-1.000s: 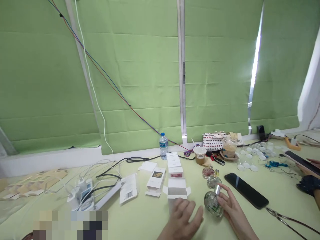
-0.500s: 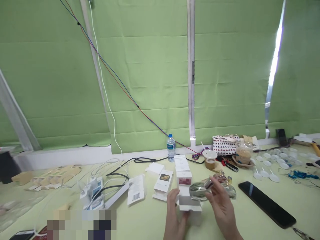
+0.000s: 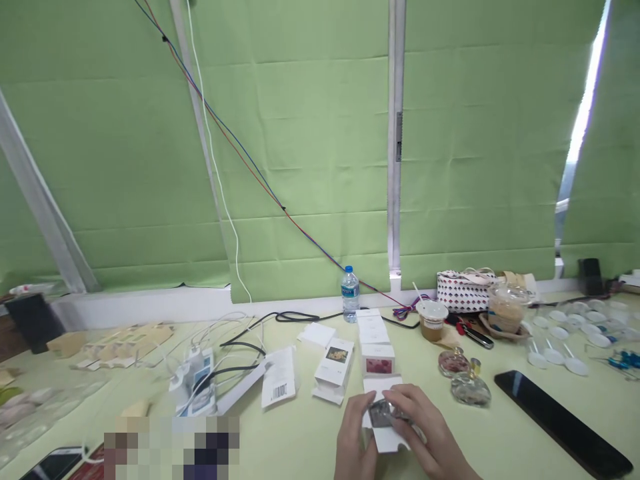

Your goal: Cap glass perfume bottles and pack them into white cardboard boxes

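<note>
My left hand (image 3: 354, 437) grips the side of a small open white box (image 3: 387, 437) near the table's front edge. My right hand (image 3: 425, 430) closes over a round glass perfume bottle (image 3: 384, 413) that sits in the mouth of that box; only its silvery top shows between my fingers. Two more glass perfume bottles (image 3: 463, 377) lie on the table just to the right. A row of closed white boxes (image 3: 376, 343) stretches away behind the open one.
A black phone (image 3: 560, 421) lies at the right. A water bottle (image 3: 350, 303), a cup of brown drink (image 3: 433, 320), a patterned pouch (image 3: 463, 291) and white discs (image 3: 560, 337) stand at the back. Chargers and cables (image 3: 200, 377) fill the left side.
My right hand lifted the glass bottle off the table, carried it left and lowered it into the open box, which my left hand took hold of. The view shifted left.
</note>
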Demonstrator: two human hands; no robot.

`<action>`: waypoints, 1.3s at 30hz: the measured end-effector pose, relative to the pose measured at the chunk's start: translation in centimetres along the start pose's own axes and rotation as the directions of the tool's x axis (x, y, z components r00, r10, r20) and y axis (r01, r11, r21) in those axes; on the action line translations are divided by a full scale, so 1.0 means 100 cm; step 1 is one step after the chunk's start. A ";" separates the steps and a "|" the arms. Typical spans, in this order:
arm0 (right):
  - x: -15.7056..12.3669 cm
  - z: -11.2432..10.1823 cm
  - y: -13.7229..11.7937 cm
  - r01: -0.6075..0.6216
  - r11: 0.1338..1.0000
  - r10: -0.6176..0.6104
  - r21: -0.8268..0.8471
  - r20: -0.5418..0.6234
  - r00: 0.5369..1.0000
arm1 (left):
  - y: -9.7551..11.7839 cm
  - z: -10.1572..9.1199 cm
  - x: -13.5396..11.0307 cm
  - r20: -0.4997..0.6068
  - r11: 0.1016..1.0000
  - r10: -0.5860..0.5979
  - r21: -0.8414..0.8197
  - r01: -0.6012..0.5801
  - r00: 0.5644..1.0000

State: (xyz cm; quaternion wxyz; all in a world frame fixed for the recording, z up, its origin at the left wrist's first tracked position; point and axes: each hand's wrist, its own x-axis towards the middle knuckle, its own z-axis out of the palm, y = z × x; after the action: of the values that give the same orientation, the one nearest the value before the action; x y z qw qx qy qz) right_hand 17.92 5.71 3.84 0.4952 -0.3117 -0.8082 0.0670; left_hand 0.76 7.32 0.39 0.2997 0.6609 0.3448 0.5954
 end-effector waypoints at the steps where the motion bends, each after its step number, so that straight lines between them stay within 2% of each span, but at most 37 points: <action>1: 0.001 -0.001 -0.001 0.003 1.000 -0.003 -0.005 0.034 0.999 | 0.001 0.000 0.000 -0.010 1.000 -0.019 0.002 0.019 1.000; 7: 0.007 -0.006 -0.009 0.063 0.996 -0.056 -0.062 0.104 0.993 | 0.004 -0.002 0.003 -0.021 0.997 -0.080 -0.020 0.080 0.997; 13: 0.008 -0.010 -0.013 0.121 0.977 -0.105 -0.177 0.095 0.990 | 0.006 -0.004 0.004 -0.046 0.989 -0.149 0.000 0.149 0.988; 17: 0.008 -0.009 -0.011 0.141 0.978 -0.124 -0.155 0.111 0.986 | 0.011 -0.005 0.006 -0.055 0.987 -0.160 0.010 0.161 0.986; 20: 0.005 -0.006 -0.007 0.118 0.984 -0.109 -0.135 0.071 0.992 | 0.016 -0.003 0.009 -0.083 0.980 -0.198 -0.047 0.194 0.977; 22: 0.002 -0.002 -0.004 0.037 0.989 -0.042 -0.143 -0.030 0.999 | 0.019 0.000 0.011 -0.147 0.958 -0.271 -0.140 0.251 0.951; 24: -0.001 0.001 -0.001 -0.114 0.980 0.080 -0.162 -0.206 0.975 | 0.021 0.003 0.012 -0.204 0.928 -0.340 -0.234 0.291 0.918; 26: -0.002 0.003 0.002 -0.297 0.946 0.233 -0.130 -0.365 0.901 | 0.021 0.005 0.013 -0.228 0.908 -0.366 -0.298 0.293 0.902; 27: -0.002 0.003 0.003 -0.376 0.922 0.312 -0.088 -0.404 0.860 | 0.020 0.006 0.013 -0.229 0.902 -0.371 -0.321 0.290 0.900; 29: 0.000 0.004 0.002 -0.494 0.870 0.459 0.014 -0.391 0.798 | 0.018 0.006 0.013 -0.213 0.887 -0.387 -0.352 0.299 0.897; 32: 0.004 0.009 -0.003 -0.559 0.818 0.569 0.134 -0.325 0.755 | 0.016 0.007 0.012 -0.172 0.884 -0.395 -0.340 0.322 0.903; 35: 0.005 0.014 -0.008 -0.522 0.834 0.550 0.177 -0.339 0.764 | 0.014 0.007 0.010 -0.156 0.905 -0.356 -0.301 0.299 0.921; 37: 0.005 0.015 -0.009 -0.479 0.861 0.508 0.171 -0.323 0.798 | 0.013 0.006 0.010 -0.148 0.916 -0.334 -0.286 0.283 0.931; 39: 0.004 0.013 -0.008 -0.418 0.895 0.446 0.159 -0.273 0.852 | 0.013 0.006 0.010 -0.146 0.918 -0.326 -0.283 0.277 0.934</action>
State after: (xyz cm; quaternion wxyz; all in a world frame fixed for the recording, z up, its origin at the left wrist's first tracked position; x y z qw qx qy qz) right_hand 16.36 5.55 3.89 0.5992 -0.4683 -0.6278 0.1659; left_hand 1.57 7.37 1.92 0.4373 0.4949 0.3894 0.6420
